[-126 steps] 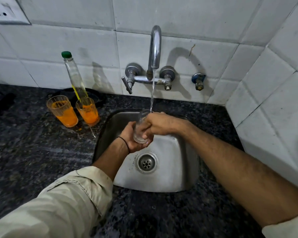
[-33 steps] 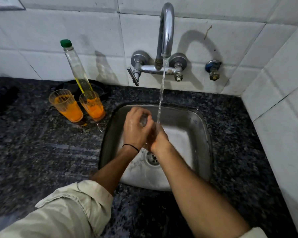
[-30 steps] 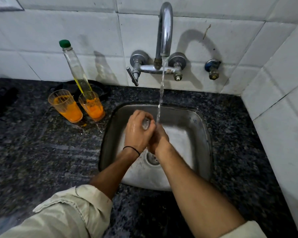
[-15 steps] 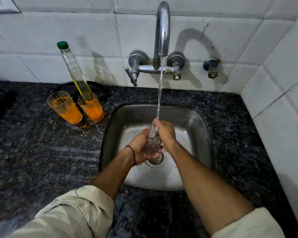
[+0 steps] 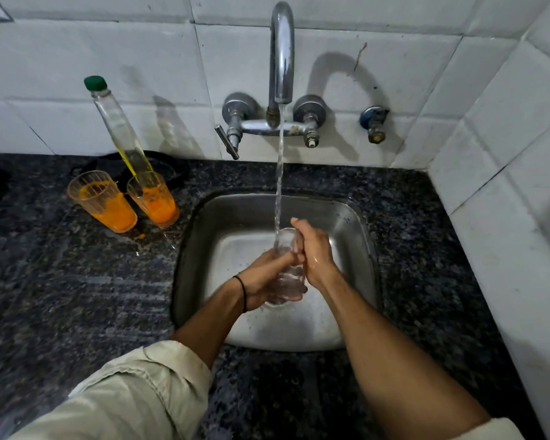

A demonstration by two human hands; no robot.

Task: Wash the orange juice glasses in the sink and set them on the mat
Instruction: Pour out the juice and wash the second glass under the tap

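A clear glass (image 5: 287, 277) stands upright over the steel sink (image 5: 353, 236), right under the running stream of water (image 5: 279, 173). My left hand (image 5: 262, 277) grips its lower body from the left. My right hand (image 5: 315, 249) holds its upper part and rim from the right. Two more glasses with orange juice residue, one (image 5: 104, 201) beside the other (image 5: 154, 198), stand on the dark counter left of the sink. No mat can be made out for certain.
The chrome tap (image 5: 281, 58) is mounted on the white tiled wall with two valves. A tall clear bottle (image 5: 121, 128) with a green cap leans behind the juice glasses, over a dark round object. The tiled side wall closes in on the right.
Both hands lowered the glass and turned it upright under the stream. Before, my hands were rubbing it higher up beside the water.
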